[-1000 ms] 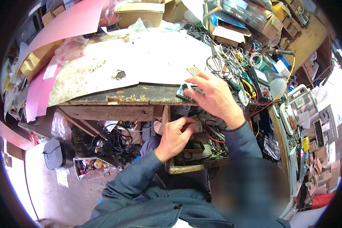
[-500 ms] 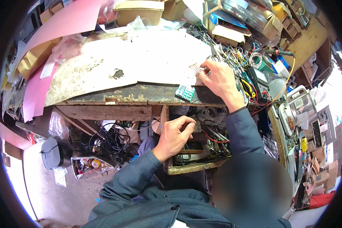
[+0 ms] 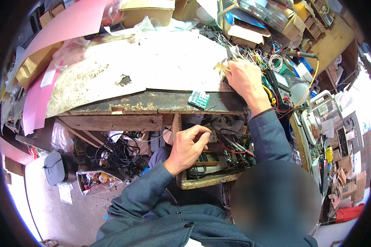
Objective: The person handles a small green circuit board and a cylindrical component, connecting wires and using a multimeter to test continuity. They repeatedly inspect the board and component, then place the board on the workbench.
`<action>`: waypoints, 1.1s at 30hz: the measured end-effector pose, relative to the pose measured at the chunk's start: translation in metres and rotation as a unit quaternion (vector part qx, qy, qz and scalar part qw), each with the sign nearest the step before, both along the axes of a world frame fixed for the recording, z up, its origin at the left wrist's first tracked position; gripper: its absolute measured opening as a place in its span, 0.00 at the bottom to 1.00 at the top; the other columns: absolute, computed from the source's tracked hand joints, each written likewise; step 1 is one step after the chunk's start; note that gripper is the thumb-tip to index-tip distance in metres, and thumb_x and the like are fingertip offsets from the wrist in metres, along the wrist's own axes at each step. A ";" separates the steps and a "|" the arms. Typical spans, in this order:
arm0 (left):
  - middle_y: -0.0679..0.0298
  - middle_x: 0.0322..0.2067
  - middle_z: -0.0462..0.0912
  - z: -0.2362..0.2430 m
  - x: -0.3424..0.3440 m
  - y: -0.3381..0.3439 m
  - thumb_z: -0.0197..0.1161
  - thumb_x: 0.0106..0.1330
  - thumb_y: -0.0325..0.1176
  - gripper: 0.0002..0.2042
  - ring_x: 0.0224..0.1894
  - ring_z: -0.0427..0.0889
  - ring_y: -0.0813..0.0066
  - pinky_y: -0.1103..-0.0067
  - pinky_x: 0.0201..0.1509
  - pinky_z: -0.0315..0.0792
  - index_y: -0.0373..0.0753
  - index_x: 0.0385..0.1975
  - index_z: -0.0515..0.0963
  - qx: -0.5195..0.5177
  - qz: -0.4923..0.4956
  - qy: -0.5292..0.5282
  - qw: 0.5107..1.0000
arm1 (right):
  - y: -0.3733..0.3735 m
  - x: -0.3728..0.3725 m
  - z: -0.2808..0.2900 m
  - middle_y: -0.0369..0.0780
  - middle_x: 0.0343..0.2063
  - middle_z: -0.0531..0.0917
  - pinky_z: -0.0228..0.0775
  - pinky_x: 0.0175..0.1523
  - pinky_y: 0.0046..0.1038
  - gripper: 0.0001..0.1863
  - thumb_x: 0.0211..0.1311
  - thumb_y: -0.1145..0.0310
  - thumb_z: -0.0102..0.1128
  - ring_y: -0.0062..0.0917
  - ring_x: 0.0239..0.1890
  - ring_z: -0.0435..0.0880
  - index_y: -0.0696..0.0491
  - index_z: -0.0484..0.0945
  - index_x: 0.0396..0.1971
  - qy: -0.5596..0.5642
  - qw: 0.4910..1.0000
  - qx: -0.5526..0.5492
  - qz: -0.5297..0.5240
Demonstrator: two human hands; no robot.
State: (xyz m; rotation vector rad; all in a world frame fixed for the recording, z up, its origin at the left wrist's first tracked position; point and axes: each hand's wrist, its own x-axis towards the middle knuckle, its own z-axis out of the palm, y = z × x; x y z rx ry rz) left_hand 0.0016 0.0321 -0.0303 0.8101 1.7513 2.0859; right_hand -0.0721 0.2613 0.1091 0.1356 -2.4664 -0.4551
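My right hand (image 3: 245,80) is above the right end of the worktop with its fingers closed. A small yellowish comb-like piece with thin prongs (image 3: 221,67) juts out from its fingertips; the gripped end is hidden. Just beyond them lies a dark, pointed metal tool (image 3: 232,52). My left hand (image 3: 188,147) hangs over the open drawer (image 3: 212,180), thumb and index finger pinched together; whatever may be between them is too small to make out. On the front edge of the worktop sits a small green circuit board with pale square keys (image 3: 198,100).
A stained white sheet (image 3: 152,61) with a hole covers the worktop (image 3: 152,101). Wires and a multimeter (image 3: 279,82) crowd the right side, below a soldering iron (image 3: 303,54). Cardboard boxes (image 3: 148,14) line the back. A bin (image 3: 55,168) stands on the floor at left.
My right hand has moved slightly right and away from me, turning so its back faces up, with the comb-like piece still at its fingertips. My left hand has barely moved.
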 end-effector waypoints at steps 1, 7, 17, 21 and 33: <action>0.65 0.28 0.84 0.001 0.001 0.000 0.60 0.74 0.28 0.07 0.28 0.83 0.82 0.82 0.32 0.78 0.31 0.42 0.81 -0.003 -0.001 -0.003 1.000 | -0.001 0.003 -0.003 0.42 0.28 0.83 0.78 0.41 0.38 0.06 0.60 0.65 0.65 0.38 0.35 0.86 0.52 0.84 0.32 0.001 1.000 -0.010 0.011; 0.65 0.28 0.84 -0.001 -0.001 -0.001 0.60 0.74 0.28 0.07 0.28 0.83 0.82 0.82 0.32 0.77 0.31 0.43 0.81 -0.007 -0.007 -0.012 1.000 | -0.020 0.005 -0.005 0.40 0.34 0.83 0.77 0.45 0.38 0.05 0.63 0.68 0.62 0.38 0.41 0.84 0.53 0.84 0.35 -0.135 0.965 -0.136 0.179; 0.65 0.28 0.84 -0.001 -0.002 0.001 0.60 0.74 0.28 0.07 0.28 0.83 0.82 0.83 0.32 0.77 0.31 0.42 0.81 -0.001 -0.007 -0.027 1.000 | -0.039 -0.010 -0.004 0.46 0.30 0.83 0.77 0.41 0.40 0.07 0.59 0.68 0.62 0.42 0.35 0.85 0.56 0.81 0.30 -0.176 0.974 -0.068 0.124; 0.65 0.26 0.84 0.001 -0.001 0.000 0.60 0.74 0.28 0.07 0.27 0.83 0.83 0.82 0.31 0.77 0.31 0.41 0.81 -0.007 0.000 -0.003 1.000 | -0.043 -0.013 0.004 0.49 0.28 0.85 0.78 0.42 0.39 0.08 0.57 0.68 0.61 0.43 0.34 0.86 0.57 0.84 0.30 -0.250 0.950 -0.173 0.068; 0.64 0.25 0.84 -0.004 -0.002 0.001 0.60 0.72 0.26 0.07 0.26 0.83 0.81 0.81 0.30 0.77 0.29 0.40 0.82 -0.013 0.032 0.034 0.999 | -0.087 -0.018 0.013 0.53 0.28 0.85 0.80 0.41 0.41 0.09 0.52 0.70 0.62 0.46 0.34 0.87 0.61 0.83 0.27 -0.271 0.962 0.028 0.024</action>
